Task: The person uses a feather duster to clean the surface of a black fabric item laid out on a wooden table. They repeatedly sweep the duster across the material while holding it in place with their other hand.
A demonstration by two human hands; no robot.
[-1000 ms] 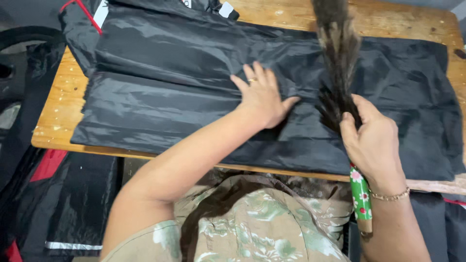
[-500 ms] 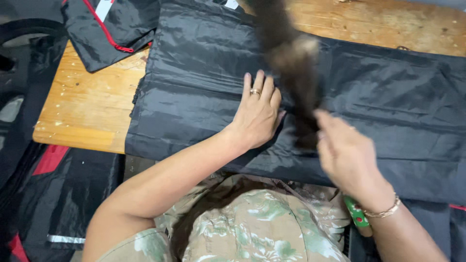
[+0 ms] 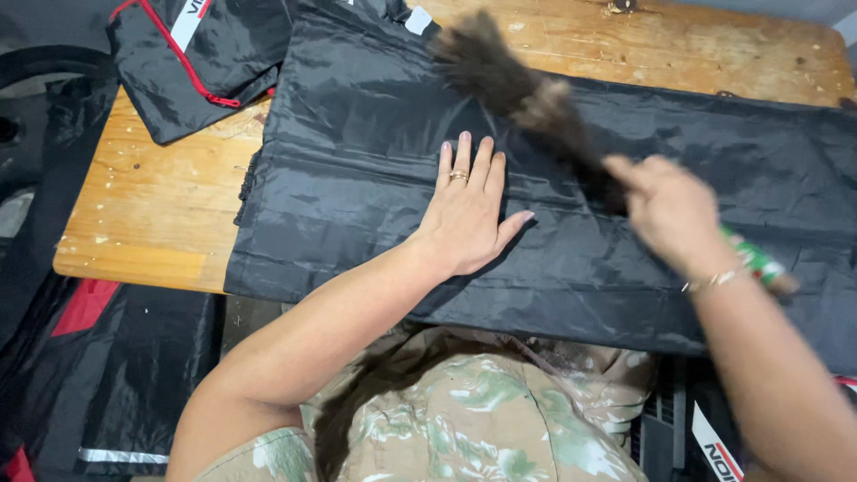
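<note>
A large black sheet of shiny fabric (image 3: 357, 134) lies spread over a wooden table (image 3: 152, 205). My left hand (image 3: 469, 210) rests flat on the fabric, fingers together and thumb out, a ring on one finger. My right hand (image 3: 665, 214), blurred by motion, grips a feather duster (image 3: 518, 85) by its green patterned handle (image 3: 759, 263). The dark brown feathers point up and to the left across the fabric, just beyond my left hand's fingertips.
A smaller black fabric piece with red piping (image 3: 192, 62) lies at the table's far left corner. More black and red fabric (image 3: 89, 357) hangs or lies below the table's front edge at left. A dark tyre-like shape (image 3: 36, 89) sits at far left.
The duster has swung from upright on the right to leaning left over the fabric. My right hand moved with it. The view shifted, and my left hand stayed flat on the fabric.
</note>
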